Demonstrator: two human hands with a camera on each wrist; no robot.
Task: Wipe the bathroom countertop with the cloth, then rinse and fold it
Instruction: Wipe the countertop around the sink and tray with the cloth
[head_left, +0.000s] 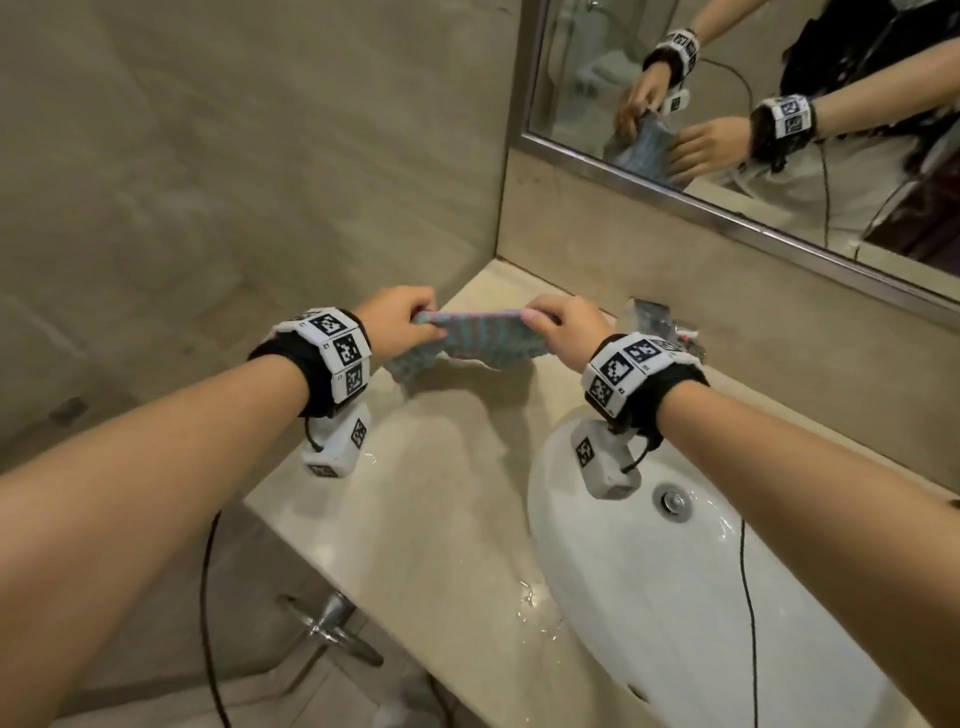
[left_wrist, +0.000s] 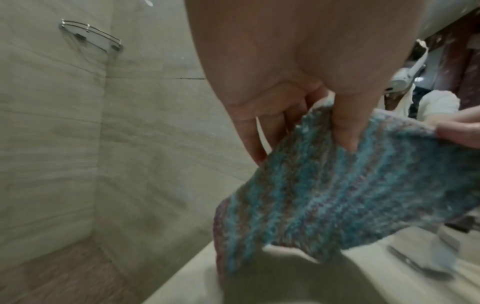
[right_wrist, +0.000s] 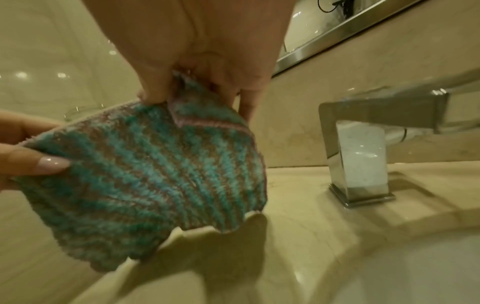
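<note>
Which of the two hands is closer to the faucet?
The right hand. It pinches the cloth at the end beside the faucet; the left hand pinches the far end, toward the side wall.

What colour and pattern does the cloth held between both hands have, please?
Teal-blue and mauve-grey stripes with a pale pink edge on the cloth; clearest in the right wrist view.

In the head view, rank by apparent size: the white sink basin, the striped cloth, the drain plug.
1. White oval ceramic sink basin, largest.
2. Teal-and-purple striped knitted cloth, held nearer the camera.
3. Round chrome drain plug, clearly smallest.
</note>
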